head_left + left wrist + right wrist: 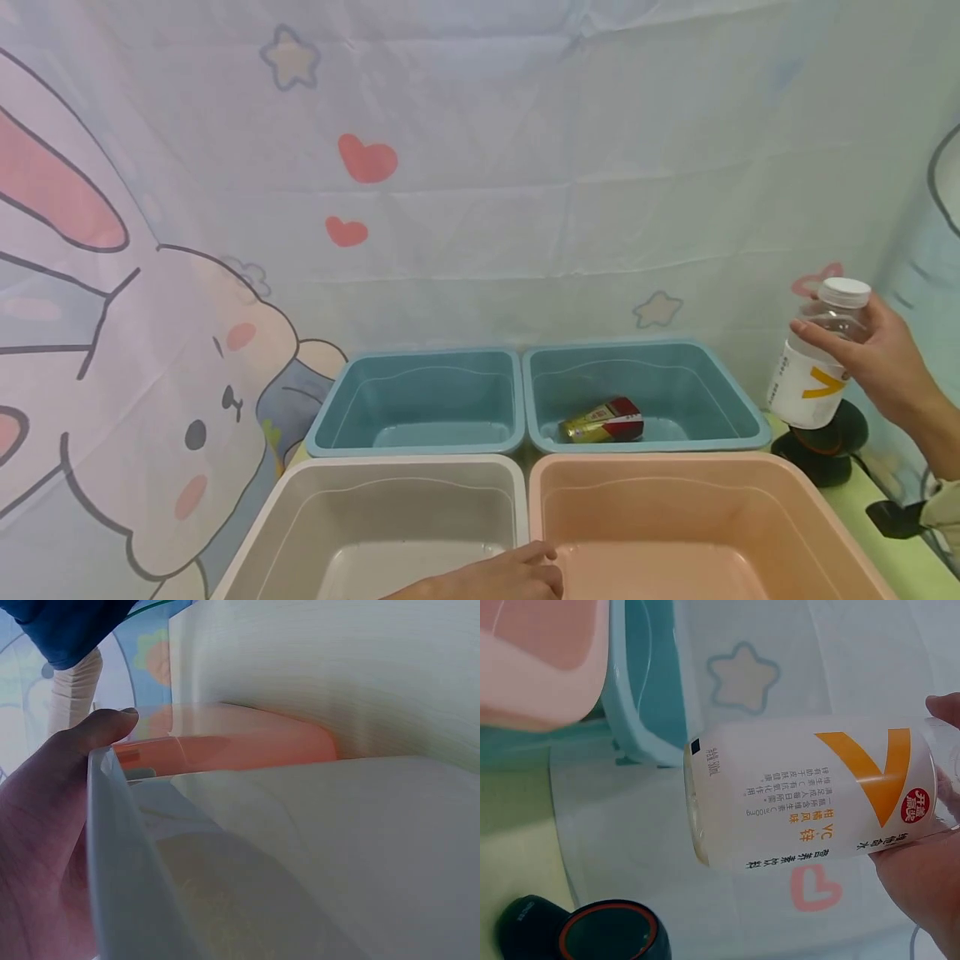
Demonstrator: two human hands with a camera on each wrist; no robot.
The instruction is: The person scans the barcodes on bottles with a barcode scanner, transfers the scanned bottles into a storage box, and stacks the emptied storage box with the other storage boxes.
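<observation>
At the right of the head view, my right hand (pixel 896 367) grips a clear plastic drink bottle (pixel 795 387) round its upper part. The bottle has a white cap and a white label with an orange V-like mark; it leans, base toward the lower left. In the right wrist view the label of the drink bottle (pixel 802 795) faces the camera. My left hand (pixel 510 577), fingers loosely bent, is at the bottom of the head view by the rims of the white bin (pixel 420 460) and the orange bin (pixel 660 460). Its thumb (pixel 112 726) shows above a bin rim in the left wrist view.
Two blue bins stand behind: the left blue bin (pixel 420 392) and the right blue bin (pixel 600 367), which holds a red and gold can (pixel 606 421) on its side. A black round device (pixel 825 454) sits below the bottle. A patterned cloth (pixel 480 208) hangs behind.
</observation>
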